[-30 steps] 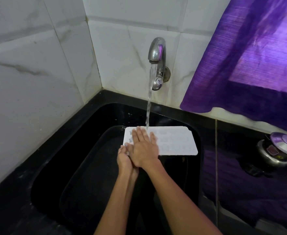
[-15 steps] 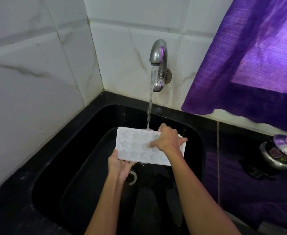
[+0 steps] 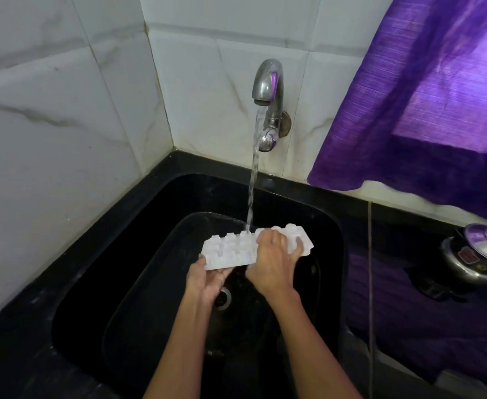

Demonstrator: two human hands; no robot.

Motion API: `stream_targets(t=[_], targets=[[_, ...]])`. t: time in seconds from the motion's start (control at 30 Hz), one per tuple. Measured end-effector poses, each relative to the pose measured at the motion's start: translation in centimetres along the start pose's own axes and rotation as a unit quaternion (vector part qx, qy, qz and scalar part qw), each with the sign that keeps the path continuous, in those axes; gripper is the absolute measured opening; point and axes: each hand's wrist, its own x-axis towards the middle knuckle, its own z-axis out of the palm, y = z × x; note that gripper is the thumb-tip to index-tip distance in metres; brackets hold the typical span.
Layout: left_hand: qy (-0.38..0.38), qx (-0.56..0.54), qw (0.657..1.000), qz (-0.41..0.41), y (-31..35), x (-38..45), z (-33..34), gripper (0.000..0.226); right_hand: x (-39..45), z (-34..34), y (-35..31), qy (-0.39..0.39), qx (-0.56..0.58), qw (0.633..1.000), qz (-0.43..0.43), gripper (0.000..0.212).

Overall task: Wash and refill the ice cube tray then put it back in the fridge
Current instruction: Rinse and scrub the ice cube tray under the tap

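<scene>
The white ice cube tray [image 3: 230,250] is held over the black sink [image 3: 98,283] with its bumpy underside turned up. Water from the steel tap [image 3: 266,84] falls onto the tray's far edge. My left hand [image 3: 209,276] grips the tray's near left corner from below. My right hand [image 3: 275,259] is curled over the tray's right part, fingers wrapped round its far edge and thumb on the right end.
A drain [image 3: 223,296] lies at the sink bottom under my hands. White marble tiles form the corner behind. A purple curtain [image 3: 438,90] hangs at right above the dark counter, where a steel pressure cooker [image 3: 478,256] stands.
The tray has been flipped from cavities-up to underside-up. My right hand went from rubbing the top to gripping the tray's right part. My left hand kept the near left corner.
</scene>
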Motion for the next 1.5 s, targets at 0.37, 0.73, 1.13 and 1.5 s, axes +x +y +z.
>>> stream_targets(t=[0.37, 0.73, 1.13, 1.5], targets=[[-0.044, 0.008, 0.998, 0.047, 0.1, -0.6, 1.2, 0.047, 2.1, -0.2, -0.6, -0.150, -0.052, 0.986, -0.042, 0.074], [-0.058, 0.089, 0.993, 0.050, -1.2, -2.0, 1.1, 0.047, 1.1, 0.6, -3.7, -0.143, 0.008, 0.984, -0.105, 0.074], [0.010, 0.081, 0.994, 0.071, 5.3, -0.8, -2.8, 0.031, 1.3, -3.2, 2.7, -0.125, 0.033, 0.992, -0.006, 0.067], [0.052, 0.403, 0.909, 0.096, 4.3, -0.3, -4.2, 0.080, -0.8, -2.9, 3.5, 0.058, 0.371, 0.891, 0.254, 0.061]])
